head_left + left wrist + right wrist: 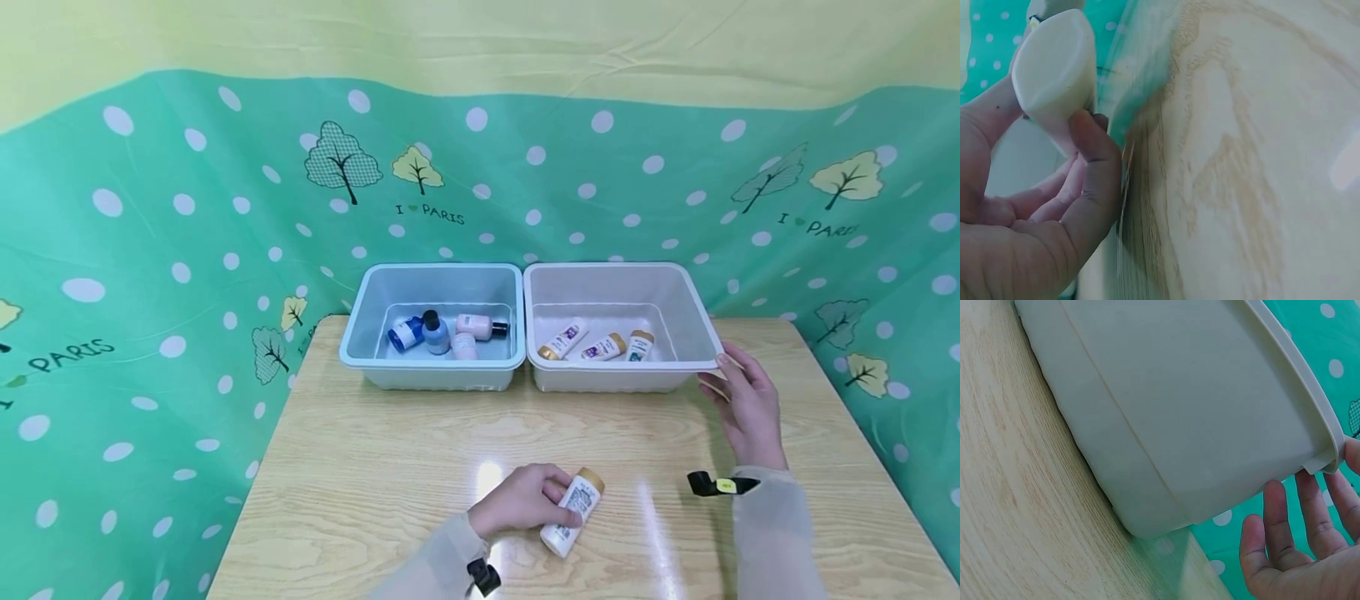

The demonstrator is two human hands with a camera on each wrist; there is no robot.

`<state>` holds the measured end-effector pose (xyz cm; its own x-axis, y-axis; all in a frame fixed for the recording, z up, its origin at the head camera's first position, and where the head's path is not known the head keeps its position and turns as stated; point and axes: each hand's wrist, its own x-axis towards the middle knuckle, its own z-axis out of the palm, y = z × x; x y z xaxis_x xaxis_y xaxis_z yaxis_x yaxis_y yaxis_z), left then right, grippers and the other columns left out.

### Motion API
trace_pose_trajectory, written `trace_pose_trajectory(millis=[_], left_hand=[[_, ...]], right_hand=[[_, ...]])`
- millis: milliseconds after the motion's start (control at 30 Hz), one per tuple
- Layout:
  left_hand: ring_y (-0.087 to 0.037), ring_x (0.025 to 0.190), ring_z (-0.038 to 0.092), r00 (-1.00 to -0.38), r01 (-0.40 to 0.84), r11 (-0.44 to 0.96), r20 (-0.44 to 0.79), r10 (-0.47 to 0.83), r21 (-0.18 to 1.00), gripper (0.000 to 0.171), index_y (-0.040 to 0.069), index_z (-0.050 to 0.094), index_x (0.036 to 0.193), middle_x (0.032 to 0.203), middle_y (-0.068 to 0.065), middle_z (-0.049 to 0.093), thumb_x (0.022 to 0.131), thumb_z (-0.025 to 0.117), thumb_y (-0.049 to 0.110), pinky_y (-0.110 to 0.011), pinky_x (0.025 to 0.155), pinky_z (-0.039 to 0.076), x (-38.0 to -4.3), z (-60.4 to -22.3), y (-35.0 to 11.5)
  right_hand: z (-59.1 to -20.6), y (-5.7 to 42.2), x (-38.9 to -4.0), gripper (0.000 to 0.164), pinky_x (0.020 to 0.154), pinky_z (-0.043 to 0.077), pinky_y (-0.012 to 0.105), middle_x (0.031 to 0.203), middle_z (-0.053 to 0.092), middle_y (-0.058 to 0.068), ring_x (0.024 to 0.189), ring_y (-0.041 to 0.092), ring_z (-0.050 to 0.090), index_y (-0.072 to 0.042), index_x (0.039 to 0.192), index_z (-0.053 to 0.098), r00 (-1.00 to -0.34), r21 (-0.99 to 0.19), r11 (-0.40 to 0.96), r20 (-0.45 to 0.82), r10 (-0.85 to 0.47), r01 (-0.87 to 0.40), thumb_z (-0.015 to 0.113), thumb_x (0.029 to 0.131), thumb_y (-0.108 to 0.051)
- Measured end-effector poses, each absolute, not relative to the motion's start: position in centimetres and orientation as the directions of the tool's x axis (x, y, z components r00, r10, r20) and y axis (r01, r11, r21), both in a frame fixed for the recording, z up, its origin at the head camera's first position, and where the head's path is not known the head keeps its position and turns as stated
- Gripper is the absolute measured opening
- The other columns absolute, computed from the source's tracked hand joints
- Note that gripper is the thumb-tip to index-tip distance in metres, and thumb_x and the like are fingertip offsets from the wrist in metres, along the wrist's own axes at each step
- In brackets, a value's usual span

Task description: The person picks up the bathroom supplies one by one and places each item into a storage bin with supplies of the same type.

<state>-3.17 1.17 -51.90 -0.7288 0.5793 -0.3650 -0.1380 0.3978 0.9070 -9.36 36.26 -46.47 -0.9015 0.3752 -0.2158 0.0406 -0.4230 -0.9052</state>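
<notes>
Over the front middle of the table, my left hand (532, 500) grips a white toiletry bottle (572, 518) with a gold cap and printed label. The cap points away and slightly right. In the left wrist view, the smooth white base of the bottle (1054, 62) faces the camera, with thumb and fingers around its sides. My right hand (750, 408) holds the front right corner of the white bin (622, 379), thumb at the rim and fingers below it. Inside that bin lie several similar white bottles (602, 347) with gold caps.
A light blue bin (431, 375) stands left of the white bin, rims nearly meeting. It holds a dark blue bottle (406, 334), a paler blue bottle (437, 335) and pink ones (474, 326). A green dotted cloth (480, 192) hangs behind the wooden table (375, 467).
</notes>
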Motion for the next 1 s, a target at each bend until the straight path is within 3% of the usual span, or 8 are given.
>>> trace_pose_trajectory(millis=[200, 433, 1000], left_hand=[[-0.014, 0.07, 0.068, -0.748, -0.209, 0.315, -0.359, 0.558, 0.926, 0.046, 0.016, 0.066, 0.117, 0.082, 0.004, 0.069, 0.077, 0.088, 0.018, -0.027, 0.061, 0.056, -3.9, -51.9, 1.1], [-0.013, 0.072, 0.067, -0.765, -0.181, 0.304, -0.329, 0.554, 0.935, 0.048, 0.015, 0.066, 0.118, 0.083, 0.004, 0.069, 0.076, 0.089, 0.018, -0.026, 0.065, 0.055, -5.2, -50.6, 0.9], [-0.016, 0.078, 0.069, -0.735, -0.1, 0.254, -0.244, 0.632, 0.962, 0.056, 0.011, 0.063, 0.126, 0.09, 0.0, 0.07, 0.077, 0.088, 0.018, -0.031, 0.067, 0.059, -9.7, -44.5, 1.0]], right_hand=[[-46.4, 36.3, -9.4, 0.055, 0.079, 0.058, 0.029, 0.131, 0.058, 0.0, 0.094, 0.017, 0.069, -0.015, 0.142, 0.057, -0.894, -0.91, -0.411, -0.231, 0.384, 0.059, 0.076, 0.091, -0.025], [-46.3, 36.3, -9.4, 0.055, 0.077, 0.059, 0.029, 0.127, 0.06, 0.0, 0.093, 0.019, 0.069, -0.013, 0.142, 0.056, -0.901, -0.893, -0.448, -0.224, 0.372, 0.037, 0.076, 0.091, -0.021], [-46.4, 36.3, -9.4, 0.052, 0.077, 0.059, 0.03, 0.124, 0.062, 0.001, 0.092, 0.02, 0.069, -0.011, 0.14, 0.058, -0.908, -0.892, -0.451, -0.207, 0.364, 0.022, 0.075, 0.092, -0.018]])
